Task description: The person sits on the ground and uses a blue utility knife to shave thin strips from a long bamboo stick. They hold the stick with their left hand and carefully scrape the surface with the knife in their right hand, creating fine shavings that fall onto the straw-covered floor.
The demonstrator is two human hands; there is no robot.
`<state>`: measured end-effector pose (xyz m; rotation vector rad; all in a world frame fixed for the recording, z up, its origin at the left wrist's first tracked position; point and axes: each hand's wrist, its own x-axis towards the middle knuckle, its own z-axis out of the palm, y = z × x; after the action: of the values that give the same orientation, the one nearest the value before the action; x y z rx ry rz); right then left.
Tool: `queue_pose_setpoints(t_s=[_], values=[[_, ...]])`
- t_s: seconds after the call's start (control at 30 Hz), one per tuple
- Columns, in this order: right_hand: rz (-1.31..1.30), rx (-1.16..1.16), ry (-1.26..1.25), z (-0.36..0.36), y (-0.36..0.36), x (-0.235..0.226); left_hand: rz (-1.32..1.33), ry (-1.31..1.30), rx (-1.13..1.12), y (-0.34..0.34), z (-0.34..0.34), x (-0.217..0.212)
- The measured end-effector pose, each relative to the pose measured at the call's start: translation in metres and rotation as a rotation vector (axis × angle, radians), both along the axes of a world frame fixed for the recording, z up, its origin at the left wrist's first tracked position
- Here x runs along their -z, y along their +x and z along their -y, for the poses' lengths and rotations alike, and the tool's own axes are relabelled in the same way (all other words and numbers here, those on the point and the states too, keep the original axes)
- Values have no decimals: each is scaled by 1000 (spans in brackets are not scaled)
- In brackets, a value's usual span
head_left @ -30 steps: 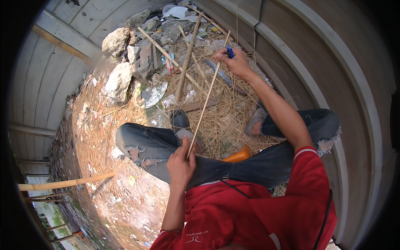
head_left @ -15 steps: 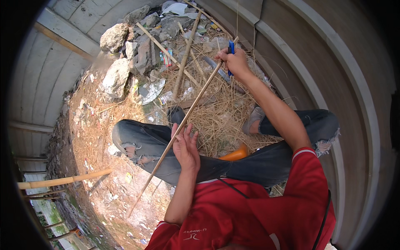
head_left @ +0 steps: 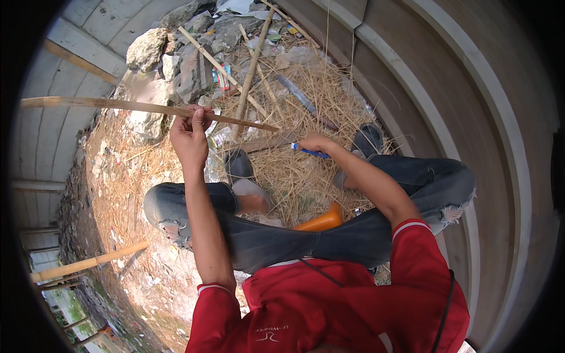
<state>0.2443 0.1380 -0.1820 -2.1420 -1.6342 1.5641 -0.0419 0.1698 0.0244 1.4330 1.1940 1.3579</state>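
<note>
My left hand (head_left: 190, 136) is raised over the straw, fingers and thumb pinching a long thin bamboo strip (head_left: 135, 106). The strip lies nearly level, running from the far left rim to a narrow tip just above and left of my other hand. My right hand (head_left: 318, 143) is closed round a slim blue tool (head_left: 313, 153) that looks like a utility knife; its pale end points left. A gap separates this tool from the strip's tip. On the straw beyond lies a large knife (head_left: 297, 94) with a grey blade and dark handle.
Bamboo poles (head_left: 254, 70) lie crossed ahead, beside stones (head_left: 146, 50) and litter. An orange object (head_left: 321, 218) sits near my crossed legs. Another bamboo pole (head_left: 94, 262) juts in at left. A corrugated wall (head_left: 471, 88) curves along the right; a board lies before me.
The bamboo strip has swung from a steep slant to nearly level. My left hand moved forward from open to gripping it; my right hand let go of it and came nearer, keeping the blue tool.
</note>
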Motion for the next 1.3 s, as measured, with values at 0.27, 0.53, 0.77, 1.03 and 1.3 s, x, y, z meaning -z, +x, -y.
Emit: queue_pose_setpoints(t_s=[0.27, 0.53, 0.77, 1.03, 1.3], values=[[189, 230, 395, -21, 34, 67, -175, -57, -8, 32, -43, 56], [374, 323, 353, -65, 21, 100, -45, -182, 1, 8, -56, 64], [684, 340, 374, -75, 11, 119, -51, -188, 8, 14, -56, 61], [791, 18, 314, -75, 52, 135, -139, -173, 51, 16, -57, 61], [-181, 69, -24, -61, 102, 65, -208, -134, 52, 18, -58, 68]])
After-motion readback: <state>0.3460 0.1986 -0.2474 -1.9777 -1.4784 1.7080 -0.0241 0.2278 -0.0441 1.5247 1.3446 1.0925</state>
